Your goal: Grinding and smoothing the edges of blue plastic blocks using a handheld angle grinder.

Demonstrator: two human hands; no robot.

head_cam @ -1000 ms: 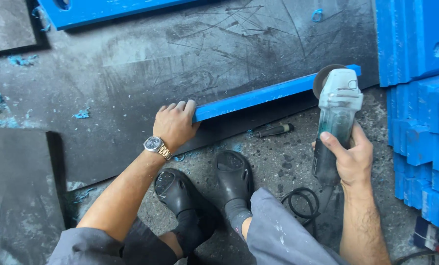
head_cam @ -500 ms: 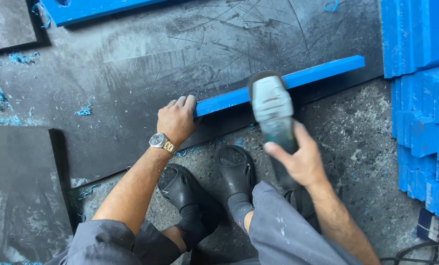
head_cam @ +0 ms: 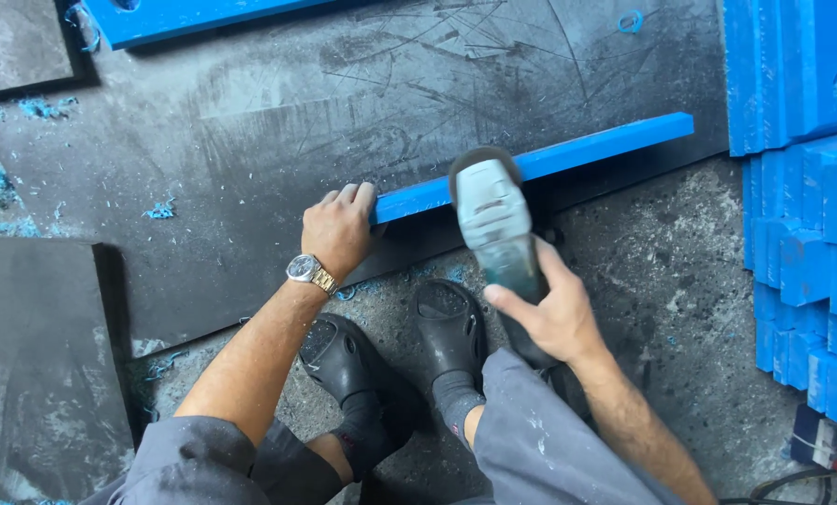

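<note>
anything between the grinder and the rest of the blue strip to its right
Nothing visible does. The grinder in the right hand sits on the blue strip, whose top runs bare to its right end. The left hand presses the strip's other end.

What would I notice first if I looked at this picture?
Probably the bright blue strip lying across the dark scratched slab in the middle. The right hand holds a grey power grinder against the strip's edge, while the left hand, with a wristwatch, presses down on the strip's left end. More blue pieces are stacked at the right.
</note>
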